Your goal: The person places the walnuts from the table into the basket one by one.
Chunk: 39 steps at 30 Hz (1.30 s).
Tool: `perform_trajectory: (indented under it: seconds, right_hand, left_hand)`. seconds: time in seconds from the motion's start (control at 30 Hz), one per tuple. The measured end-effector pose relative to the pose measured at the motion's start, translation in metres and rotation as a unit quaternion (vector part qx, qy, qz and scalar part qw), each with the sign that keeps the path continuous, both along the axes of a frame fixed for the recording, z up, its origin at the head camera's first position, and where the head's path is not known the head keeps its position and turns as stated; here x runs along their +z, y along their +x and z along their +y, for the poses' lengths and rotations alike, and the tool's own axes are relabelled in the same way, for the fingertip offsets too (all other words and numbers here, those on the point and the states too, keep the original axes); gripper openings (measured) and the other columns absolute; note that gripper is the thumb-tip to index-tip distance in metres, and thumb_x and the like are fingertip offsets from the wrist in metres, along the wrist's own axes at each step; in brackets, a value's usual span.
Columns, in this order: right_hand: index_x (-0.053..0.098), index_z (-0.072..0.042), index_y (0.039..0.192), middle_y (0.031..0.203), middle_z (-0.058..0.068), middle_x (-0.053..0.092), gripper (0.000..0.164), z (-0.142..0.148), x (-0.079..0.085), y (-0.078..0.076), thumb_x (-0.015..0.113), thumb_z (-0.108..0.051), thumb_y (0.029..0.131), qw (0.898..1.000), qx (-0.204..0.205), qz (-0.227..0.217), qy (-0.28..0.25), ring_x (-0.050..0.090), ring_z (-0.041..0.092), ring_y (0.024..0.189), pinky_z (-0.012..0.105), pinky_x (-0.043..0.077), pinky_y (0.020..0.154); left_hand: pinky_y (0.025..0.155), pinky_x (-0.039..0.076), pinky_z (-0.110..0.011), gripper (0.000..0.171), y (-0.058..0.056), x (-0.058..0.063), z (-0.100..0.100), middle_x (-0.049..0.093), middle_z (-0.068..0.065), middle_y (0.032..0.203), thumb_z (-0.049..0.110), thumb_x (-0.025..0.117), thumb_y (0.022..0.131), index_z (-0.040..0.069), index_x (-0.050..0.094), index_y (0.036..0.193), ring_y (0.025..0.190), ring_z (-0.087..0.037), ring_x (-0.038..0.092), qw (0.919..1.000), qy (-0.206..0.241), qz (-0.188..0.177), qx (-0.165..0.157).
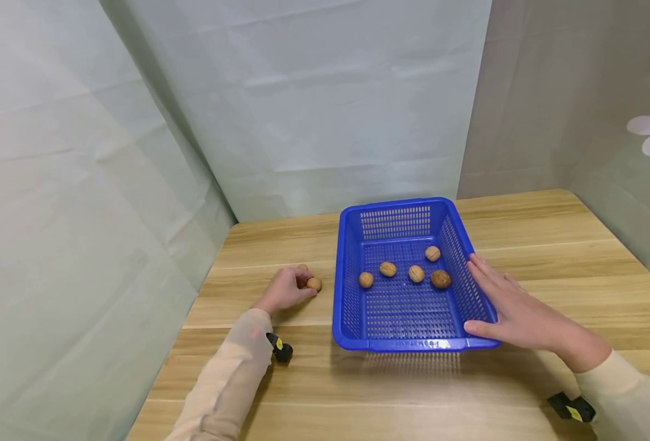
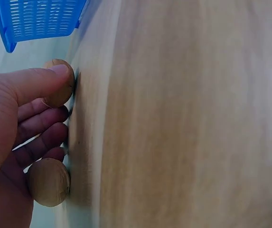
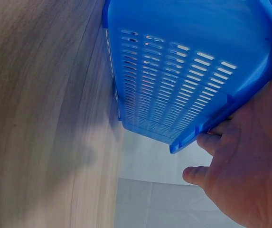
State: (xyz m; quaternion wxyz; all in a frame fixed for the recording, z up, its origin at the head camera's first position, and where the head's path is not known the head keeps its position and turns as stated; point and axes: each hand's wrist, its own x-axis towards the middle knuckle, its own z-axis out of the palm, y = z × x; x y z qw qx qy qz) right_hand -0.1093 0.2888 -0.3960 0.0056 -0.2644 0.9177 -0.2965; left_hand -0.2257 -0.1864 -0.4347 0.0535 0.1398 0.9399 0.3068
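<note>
Here, left hand (image 1: 287, 289): at nine o'clock of the blue slotted basket (image 1: 418, 345) and near it; fingers curled, thumb and forefinger pinching a tan walnut (image 1: 314, 284).
Pinched walnut: low over the wooden tabletop (image 1: 308, 386); whether it touches the wood, I cannot tell.
Palm-side walnut (image 2: 49, 183): in the left wrist view, at six o'clock of the pinched one, by the little finger; whether the palm grips it, I cannot tell.
Half-hidden walnut (image 1: 302, 267): in the head view, at eleven o'clock of the pinched one, just past the left fingers; it may or may not be the palm-side one.
Right hand (image 1: 523, 312): at four o'clock of the basket; fingers extended against the right rim, thumb spread well away from them and laid over the near corner.
Basket contents: five walnuts, namely a pale walnut (image 1: 432, 253) at one o'clock, a darker walnut (image 1: 440, 279) at three, a cracked-looking walnut (image 1: 416, 274) near the middle, an oval walnut (image 1: 388, 269) at ten and a small walnut (image 1: 366, 280) at nine.
Sleeves: cream on both arms, a black wrist device (image 1: 282, 350) at the left cuff.
Backdrop: pale cloth (image 1: 330, 110) at twelve o'clock, beyond the tabletop.
</note>
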Motion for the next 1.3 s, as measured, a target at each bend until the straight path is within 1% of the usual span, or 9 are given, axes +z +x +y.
perform_trajectory:
  seconds: [0.2,0.37,0.47,0.6,0.7,0.87,1.03,1.13,1.3]
  right_hand:
    - [0.008,-0.005,0.154,0.161,0.012,0.001,0.104,0.000,0.000,-0.001,0.071,-0.045,0.083,1.000,0.001,0.003,0.002,0.009,0.039,0.144,0.066,0.013,0.108]
    - [0.006,-0.005,0.154,0.161,0.012,0.000,0.104,0.000,0.001,-0.001,0.071,-0.044,0.084,1.000,0.000,-0.001,0.001,0.009,0.040,0.144,0.065,0.011,0.109]
    - [0.006,-0.005,0.154,0.161,0.012,0.000,0.103,0.001,0.001,0.000,0.071,-0.044,0.084,1.000,0.000,-0.004,0.000,0.008,0.039,0.144,0.064,0.010,0.109]
    - [0.006,-0.005,0.154,0.161,0.012,-0.001,0.103,0.001,0.001,0.000,0.071,-0.043,0.084,1.000,-0.001,-0.007,-0.003,0.008,0.039,0.144,0.065,0.010,0.109]
    - [0.006,-0.005,0.154,0.161,0.012,-0.001,0.103,0.001,0.002,0.001,0.071,-0.043,0.084,1.000,-0.001,-0.007,-0.003,0.008,0.039,0.144,0.066,0.011,0.108]
    - [0.006,-0.005,0.154,0.161,0.012,0.000,0.103,0.001,0.002,0.001,0.071,-0.043,0.084,1.000,-0.001,-0.005,-0.003,0.008,0.040,0.144,0.067,0.011,0.108]
    - [0.006,-0.004,0.154,0.161,0.012,0.000,0.103,0.000,0.002,0.001,0.071,-0.044,0.084,1.000,0.000,-0.007,-0.003,0.009,0.040,0.144,0.068,0.012,0.107]
    - [0.006,-0.005,0.154,0.161,0.012,0.000,0.103,0.000,0.002,0.000,0.071,-0.044,0.084,1.000,-0.002,-0.007,-0.001,0.009,0.039,0.144,0.068,0.013,0.106]
    - [0.006,-0.005,0.154,0.161,0.012,0.000,0.103,0.000,0.003,0.001,0.071,-0.044,0.084,1.000,-0.002,-0.011,-0.005,0.008,0.040,0.144,0.068,0.012,0.106]
  left_hand:
    - [0.074,0.051,-0.030,0.027,0.004,0.006,0.002,0.067,0.003,0.086,0.017,0.081,0.079,0.005,0.072,0.101,0.080,-0.011,0.060,0.9998,-0.001,0.018,0.002]
    - [0.079,0.051,-0.033,0.028,0.005,0.019,0.008,0.068,0.002,0.092,0.022,0.080,0.080,0.008,0.071,0.103,0.087,-0.017,0.062,0.9995,0.005,0.031,0.004]
    - [0.077,0.051,-0.032,0.027,0.005,0.032,0.015,0.067,0.002,0.093,0.027,0.079,0.082,0.011,0.072,0.102,0.088,-0.018,0.061,0.9990,0.006,0.043,-0.001]
    - [0.073,0.050,-0.032,0.028,0.008,0.052,0.027,0.066,0.003,0.092,0.031,0.077,0.083,0.013,0.072,0.103,0.086,-0.016,0.059,0.9968,0.009,0.076,-0.020]
    - [0.075,0.049,-0.033,0.028,0.010,0.065,0.038,0.066,0.005,0.093,0.033,0.076,0.083,0.014,0.073,0.104,0.088,-0.015,0.058,0.9946,0.011,0.097,-0.034]
    - [0.079,0.048,-0.032,0.026,0.009,0.081,0.057,0.068,0.008,0.093,0.033,0.075,0.084,0.016,0.073,0.103,0.089,-0.011,0.059,0.9904,0.009,0.124,-0.059]
    - [0.075,0.049,-0.029,0.025,0.007,0.098,0.079,0.067,0.008,0.089,0.031,0.075,0.083,0.015,0.073,0.103,0.084,-0.011,0.060,0.9832,0.000,0.153,-0.100]
    - [0.073,0.049,-0.028,0.026,0.004,0.110,0.095,0.066,0.007,0.089,0.030,0.075,0.084,0.013,0.072,0.104,0.083,-0.013,0.060,0.9791,-0.001,0.159,-0.127]
    - [0.075,0.048,-0.026,0.032,-0.006,0.129,0.127,0.066,0.004,0.095,0.030,0.074,0.085,0.010,0.071,0.109,0.086,-0.016,0.060,0.9785,0.013,0.135,-0.155]
